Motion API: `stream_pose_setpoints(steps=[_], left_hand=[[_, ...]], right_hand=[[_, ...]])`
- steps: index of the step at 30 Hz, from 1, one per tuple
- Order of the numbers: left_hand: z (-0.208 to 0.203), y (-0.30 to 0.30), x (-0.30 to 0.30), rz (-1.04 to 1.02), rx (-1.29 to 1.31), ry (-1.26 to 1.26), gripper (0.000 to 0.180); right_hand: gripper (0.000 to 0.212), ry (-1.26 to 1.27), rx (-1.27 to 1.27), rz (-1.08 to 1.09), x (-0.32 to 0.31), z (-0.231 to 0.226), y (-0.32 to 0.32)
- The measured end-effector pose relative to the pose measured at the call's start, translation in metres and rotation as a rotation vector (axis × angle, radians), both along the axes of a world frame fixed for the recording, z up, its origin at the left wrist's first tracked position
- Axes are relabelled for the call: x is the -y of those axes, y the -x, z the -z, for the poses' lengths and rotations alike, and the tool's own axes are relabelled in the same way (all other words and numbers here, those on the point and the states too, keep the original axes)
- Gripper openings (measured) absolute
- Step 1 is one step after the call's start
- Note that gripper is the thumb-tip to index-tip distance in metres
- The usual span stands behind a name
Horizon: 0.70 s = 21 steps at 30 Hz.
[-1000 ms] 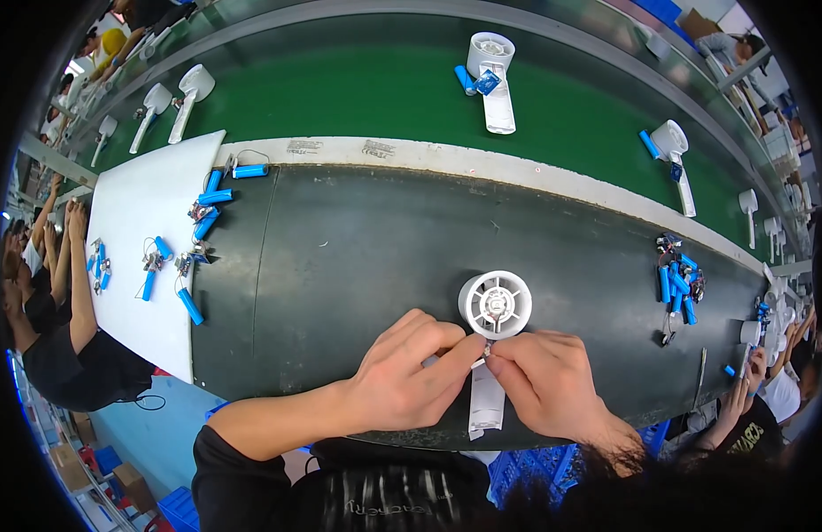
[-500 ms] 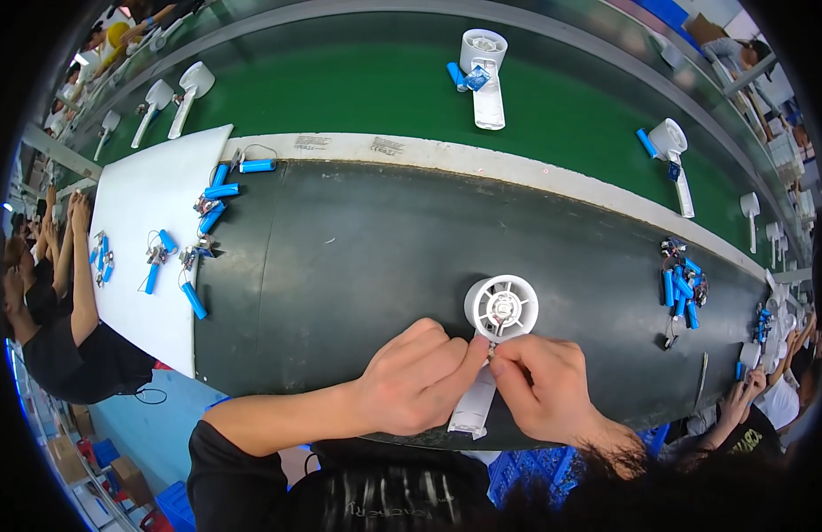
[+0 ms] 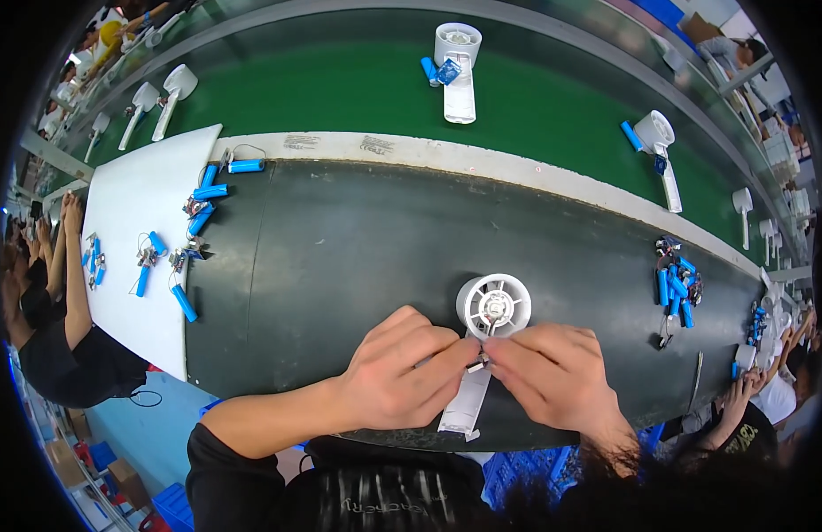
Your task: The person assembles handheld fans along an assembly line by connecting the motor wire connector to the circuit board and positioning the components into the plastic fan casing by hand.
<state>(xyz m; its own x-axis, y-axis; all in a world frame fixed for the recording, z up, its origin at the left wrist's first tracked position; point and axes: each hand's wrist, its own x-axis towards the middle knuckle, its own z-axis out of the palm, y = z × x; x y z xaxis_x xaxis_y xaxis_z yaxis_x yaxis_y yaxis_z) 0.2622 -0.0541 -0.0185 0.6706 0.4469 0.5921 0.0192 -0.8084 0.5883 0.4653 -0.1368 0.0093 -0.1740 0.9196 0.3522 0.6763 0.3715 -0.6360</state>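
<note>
A white handheld fan housing [image 3: 495,306] lies on the dark work table in front of me, its round head pointing away and its open, trough-like handle [image 3: 465,403] toward me. At the neck just below the head, my left hand [image 3: 404,368] and my right hand [image 3: 557,372] meet with their fingertips pinched together. A tiny pale and metallic part [image 3: 478,363] peeks out between the fingertips, too small and covered to name. The left fingers are curled at the neck's left side. From the right, my right thumb and forefinger press in at the same spot.
Blue battery cells wired to small circuit boards lie in a pile [image 3: 677,288] at the right and on a white board [image 3: 118,310] at the left. Beyond a pale ledge, a green conveyor belt [image 3: 340,89] carries more fan housings [image 3: 459,84]. Co-workers sit at both sides.
My fingers have shifted at the neck, and more of the small part shows between them. Fan housings on the green belt have moved to the left. The view has shifted slightly.
</note>
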Motion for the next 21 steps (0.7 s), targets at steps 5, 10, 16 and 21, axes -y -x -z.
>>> stream_pose_setpoints(steps=[5,10,16,21], left_hand=[[-0.001,-0.002,-0.002,0.0,0.005,-0.011,0.032],[-0.008,-0.002,-0.006,0.063,-0.015,0.032,0.033],[-0.011,-0.002,-0.005,0.112,-0.048,0.177,0.03],[-0.012,0.002,-0.005,0.167,-0.066,0.308,0.029]], right_hand=[[0.032,-0.098,0.095,-0.041,-0.002,0.004,-0.003],[0.028,-0.169,0.115,-0.048,-0.004,0.002,-0.004],[0.026,-0.186,0.091,-0.047,-0.006,0.004,-0.005],[0.026,-0.222,0.054,-0.094,-0.005,0.007,-0.006]])
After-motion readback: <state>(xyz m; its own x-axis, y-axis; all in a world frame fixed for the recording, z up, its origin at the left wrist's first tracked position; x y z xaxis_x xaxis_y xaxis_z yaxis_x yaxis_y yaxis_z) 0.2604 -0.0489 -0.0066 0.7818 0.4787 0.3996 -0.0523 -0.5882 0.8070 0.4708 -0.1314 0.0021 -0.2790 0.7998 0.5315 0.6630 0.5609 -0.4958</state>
